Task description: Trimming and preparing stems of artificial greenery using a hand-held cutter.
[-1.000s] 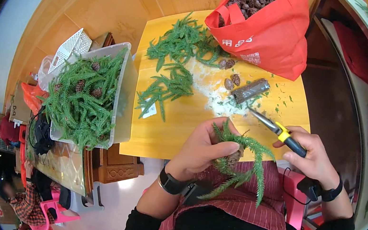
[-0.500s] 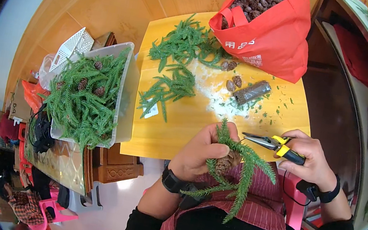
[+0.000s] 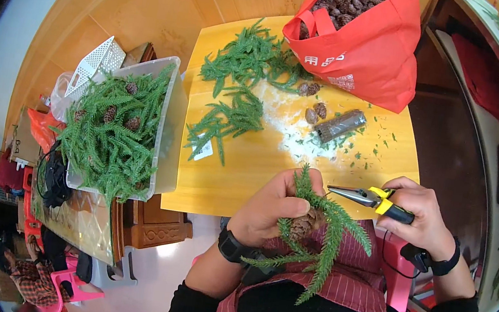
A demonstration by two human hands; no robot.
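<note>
My left hand (image 3: pixel 275 207) is closed on a green artificial pine sprig (image 3: pixel 335 235) with a brown pine cone (image 3: pixel 304 225) at its middle. The needled arms of the sprig fan out and hang over my striped red apron. In my right hand (image 3: pixel 419 215) is a pair of needle-nose pliers (image 3: pixel 373 199) with yellow and black handles. Their silver jaws point left, close to the top of the sprig. Whether the tips touch a stem or wire there is too fine to tell.
On the yellow table (image 3: pixel 206 182) lie green sprigs (image 3: pixel 245 57), loose pine cones (image 3: pixel 316 113), a dark wire bundle (image 3: pixel 340 126) and white powder. A red bag (image 3: pixel 364 50) of cones stands at the back. Left is a clear bin (image 3: pixel 170 143) of sprigs; a person (image 3: pixel 34 279) sits beyond.
My hands and the pliers stay almost where they were. The sprig's hanging arms have dipped slightly, and the whole view has shifted a little.
</note>
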